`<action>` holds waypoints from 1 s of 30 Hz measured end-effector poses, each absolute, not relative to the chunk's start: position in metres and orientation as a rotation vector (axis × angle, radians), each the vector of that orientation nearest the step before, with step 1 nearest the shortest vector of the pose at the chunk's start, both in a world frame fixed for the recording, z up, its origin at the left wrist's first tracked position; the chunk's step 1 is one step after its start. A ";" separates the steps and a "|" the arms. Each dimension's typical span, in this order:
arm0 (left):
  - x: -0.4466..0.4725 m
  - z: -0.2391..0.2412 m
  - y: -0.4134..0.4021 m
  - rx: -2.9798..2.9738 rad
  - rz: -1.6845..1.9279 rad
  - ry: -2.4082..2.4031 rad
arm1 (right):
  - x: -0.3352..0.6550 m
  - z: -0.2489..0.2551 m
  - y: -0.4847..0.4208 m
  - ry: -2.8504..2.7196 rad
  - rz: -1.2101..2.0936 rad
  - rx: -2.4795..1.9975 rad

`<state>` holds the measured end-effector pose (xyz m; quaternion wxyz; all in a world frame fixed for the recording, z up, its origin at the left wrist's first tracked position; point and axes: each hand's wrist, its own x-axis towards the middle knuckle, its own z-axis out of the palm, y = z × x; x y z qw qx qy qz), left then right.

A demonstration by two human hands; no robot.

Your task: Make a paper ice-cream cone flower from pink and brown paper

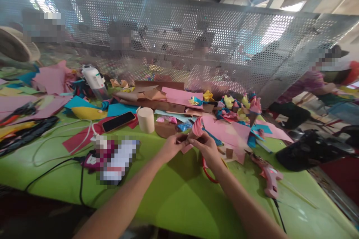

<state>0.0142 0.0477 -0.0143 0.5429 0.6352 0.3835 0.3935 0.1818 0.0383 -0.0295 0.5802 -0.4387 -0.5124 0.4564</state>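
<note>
My left hand (171,146) and my right hand (206,148) meet above the green table (174,198), both pinched on a small folded pink paper piece (195,130). The paper curls up between the fingertips. A brown paper scrap (165,129) lies just behind my left hand. A red ring-shaped object (209,174) lies under my right wrist.
A pink glue gun (267,174) lies to the right. A beige cylinder (146,119), a phone (119,121), cables, and heaps of coloured paper cover the back of the table. A perforated metal screen (179,44) stands behind, with people beyond it and another person at the right.
</note>
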 end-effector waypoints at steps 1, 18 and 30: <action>0.014 -0.014 0.048 1.508 0.937 0.916 | 0.181 -0.029 0.038 -1.193 1.073 -1.019; 0.015 -0.019 0.051 1.512 0.940 0.897 | 0.179 -0.025 0.035 -1.141 1.148 -1.034; 0.016 -0.017 0.050 1.513 0.984 0.935 | 0.174 -0.016 0.031 -1.184 1.146 -1.007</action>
